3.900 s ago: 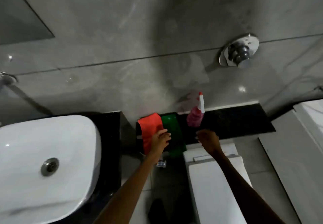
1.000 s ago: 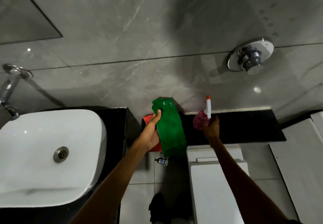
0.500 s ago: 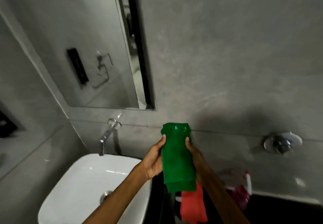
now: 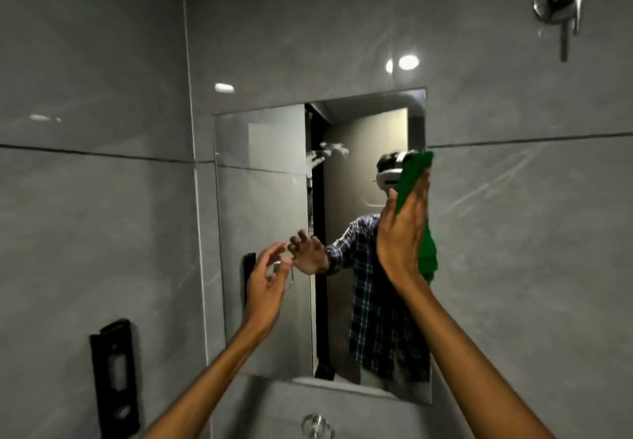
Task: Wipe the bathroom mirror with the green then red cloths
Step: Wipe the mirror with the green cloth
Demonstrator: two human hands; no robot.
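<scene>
A black holder [image 4: 114, 377] is fixed to glossy grey tile at far left. The left hand [image 4: 265, 286] is held up near the mirror [image 4: 263, 233], fingers [image 4: 274, 255] spread and loosely curled, holding nothing; contact with the glass cannot be told. The mirror is a flat, frameless rectangle with a white smear [image 4: 325, 156] near its upper middle. The green cloth [image 4: 416, 178], soft and folded, is pressed against the mirror's right edge by the right hand [image 4: 402, 236], palm flat, its tail hanging below. Wiping is judged just starting. Even pressure and overlapping strokes leftward are advised, the smear being covered. The red cloth is not seen. A chrome fitting [image 4: 560, 1] is mounted at upper right.
</scene>
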